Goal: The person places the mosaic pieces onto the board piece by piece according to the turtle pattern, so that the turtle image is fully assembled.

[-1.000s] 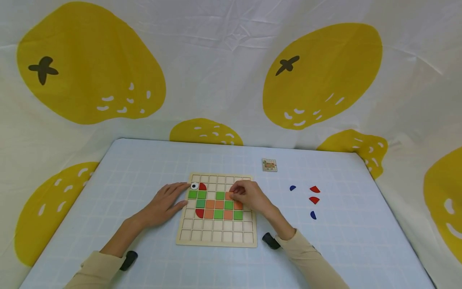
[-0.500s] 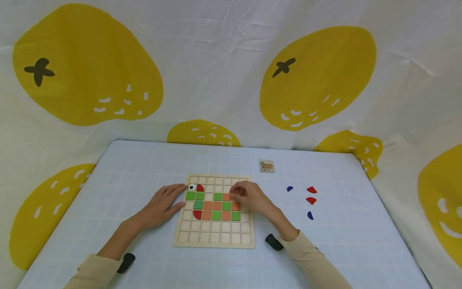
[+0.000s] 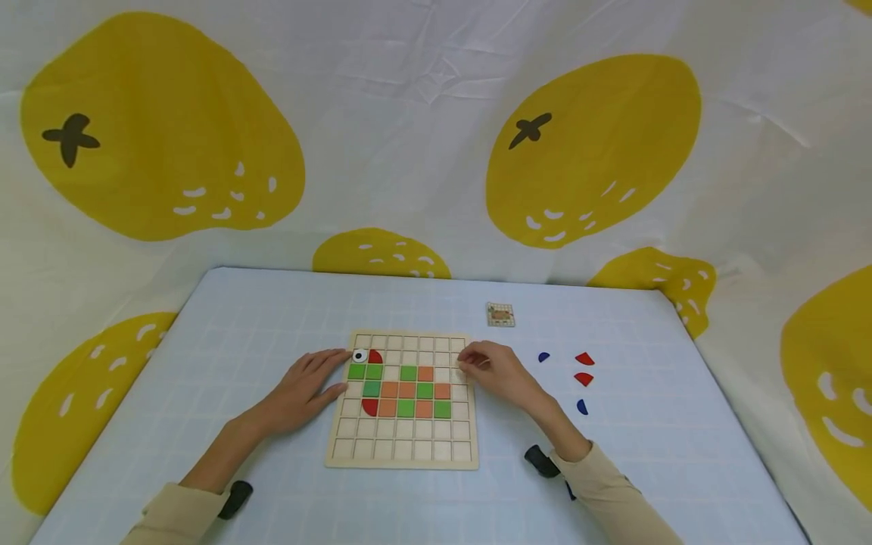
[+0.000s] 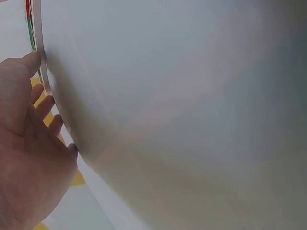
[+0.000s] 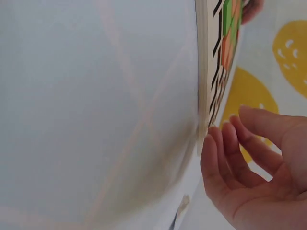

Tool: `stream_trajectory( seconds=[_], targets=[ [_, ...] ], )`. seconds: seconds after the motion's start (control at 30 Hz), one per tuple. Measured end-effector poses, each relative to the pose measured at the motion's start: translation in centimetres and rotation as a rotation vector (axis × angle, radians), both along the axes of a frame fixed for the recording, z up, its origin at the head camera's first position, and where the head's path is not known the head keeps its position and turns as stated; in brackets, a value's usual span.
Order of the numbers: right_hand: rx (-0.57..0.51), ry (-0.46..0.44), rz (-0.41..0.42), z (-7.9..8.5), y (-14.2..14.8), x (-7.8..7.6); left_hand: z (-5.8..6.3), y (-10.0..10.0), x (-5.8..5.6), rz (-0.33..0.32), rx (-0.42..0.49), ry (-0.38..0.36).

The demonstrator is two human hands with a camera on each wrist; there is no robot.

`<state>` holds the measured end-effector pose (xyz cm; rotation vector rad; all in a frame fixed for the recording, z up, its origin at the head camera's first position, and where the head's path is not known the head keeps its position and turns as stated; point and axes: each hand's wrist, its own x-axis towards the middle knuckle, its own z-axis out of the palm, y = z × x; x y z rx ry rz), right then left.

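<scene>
A wooden grid board (image 3: 402,450) lies on the table, with green, orange and red tiles set in its squares. Near its upper left is a white eye tile (image 3: 359,356) beside a red quarter-round tile (image 3: 375,356). My left hand (image 3: 300,393) lies flat at the left edge, fingertips touching the board by the eye tile. Over the right edge hovers my right hand (image 3: 500,375), its fingers loosely bent. In the right wrist view a gap shows between thumb and fingers (image 5: 232,148), with nothing held. An orange tile (image 3: 425,374) sits in the row to the left of that hand.
Right of the board lie two red wedge pieces (image 3: 583,379) and two blue half-round pieces (image 3: 543,356). A small picture card (image 3: 500,314) rests behind them, nearer the far table edge. A white curtain (image 3: 395,136) with yellow fruit prints stands behind the table.
My right hand has left the orange tile in the upper row and moved right to the board's edge. My left hand keeps its place while the head view shifts slightly.
</scene>
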<state>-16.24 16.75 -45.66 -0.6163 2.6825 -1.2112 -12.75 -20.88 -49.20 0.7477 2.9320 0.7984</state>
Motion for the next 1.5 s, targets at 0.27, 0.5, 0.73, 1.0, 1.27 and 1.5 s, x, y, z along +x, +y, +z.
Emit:
stream_trajectory(
  seconds=[0.27,0.5,0.73,1.0,1.27,1.5],
  targets=[
    [0.042,-0.015,-0.141,0.1,2.6,0.2,0.1,0.1,0.1,0.013,-0.017,-0.025],
    [0.055,0.030,-0.186,-0.1,5.5,0.2,0.0,0.1,0.0,0.012,-0.017,-0.027],
    [0.065,0.073,-0.221,0.2,8.2,0.4,0.1,0.2,0.0,0.009,-0.009,-0.010],
    [0.076,0.070,-0.272,0.0,11.2,0.7,0.3,0.1,0.1,0.013,-0.022,-0.028],
    [0.131,0.053,-0.349,0.1,13.8,1.7,0.4,0.2,0.2,0.016,-0.024,-0.031],
    [0.146,0.032,-0.404,-0.3,15.3,2.5,0.5,0.2,0.2,0.015,-0.018,-0.030]
  ],
)
